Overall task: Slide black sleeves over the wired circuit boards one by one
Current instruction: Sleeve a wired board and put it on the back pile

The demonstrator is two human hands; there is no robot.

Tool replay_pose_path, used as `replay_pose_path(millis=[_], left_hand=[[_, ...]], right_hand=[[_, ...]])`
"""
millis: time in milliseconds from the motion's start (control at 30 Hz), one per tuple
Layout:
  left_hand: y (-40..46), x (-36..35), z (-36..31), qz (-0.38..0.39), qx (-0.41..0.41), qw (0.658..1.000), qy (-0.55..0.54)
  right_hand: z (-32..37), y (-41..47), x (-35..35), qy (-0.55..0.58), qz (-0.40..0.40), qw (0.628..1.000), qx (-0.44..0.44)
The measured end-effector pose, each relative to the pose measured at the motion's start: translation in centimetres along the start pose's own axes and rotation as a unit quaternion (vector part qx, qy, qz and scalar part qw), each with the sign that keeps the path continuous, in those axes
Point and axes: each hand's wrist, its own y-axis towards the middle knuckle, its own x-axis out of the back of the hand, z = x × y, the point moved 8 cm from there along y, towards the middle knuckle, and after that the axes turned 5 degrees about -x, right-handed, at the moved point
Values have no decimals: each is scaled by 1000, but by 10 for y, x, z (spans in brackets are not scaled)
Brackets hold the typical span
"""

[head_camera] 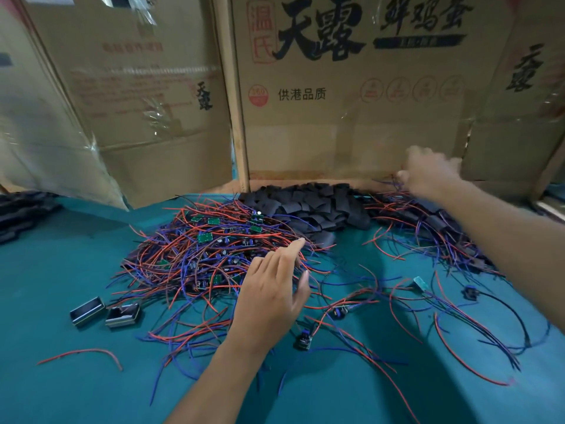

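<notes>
Boards: small green circuit boards with red and blue wires (211,240) heaped left-centre on teal cloth-covered table (61,270). Flat matte black sleeves (308,206) piled behind. Our left hand (272,298) hovers over tangle, fingers loose, holding nothing; we judge best to pick one board cleanly, avoid snagging springy wires. Right hand (428,172) blurred at far pile; grip unclear.

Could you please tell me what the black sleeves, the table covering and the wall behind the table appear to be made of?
The black sleeves look like thin matte tubing, flattened and curling, perhaps heat-shrink plastic. The table covering seems teal fabric or felt, without glare. The wall is brown corrugated cardboard, printed and taped.
</notes>
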Motion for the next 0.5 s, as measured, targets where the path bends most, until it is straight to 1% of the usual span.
replay_pose_path(millis=[67, 133, 200, 267, 333, 400, 500], left_hand=[[0, -2, 1, 4, -2, 1000, 5], [-1, -5, 1, 10, -10, 1000, 20], [-4, -7, 6, 8, 2, 999, 33], [-6, -7, 15, 7, 34, 998, 43], [-8, -8, 21, 12, 58, 997, 49], [-7, -11, 22, 23, 57, 997, 56], [-7, -15, 24, 41, 69, 995, 57]], right_hand=[[49, -16, -26, 61, 48, 994, 82], [99, -39, -52, 74, 110, 975, 176], [128, -55, -75, 71, 144, 962, 220], [142, -57, -94, 88, 165, 958, 219], [144, -52, -105, 143, 179, 959, 169], [142, -44, -112, 182, 175, 960, 122], [145, -42, -122, 164, 190, 962, 106]])
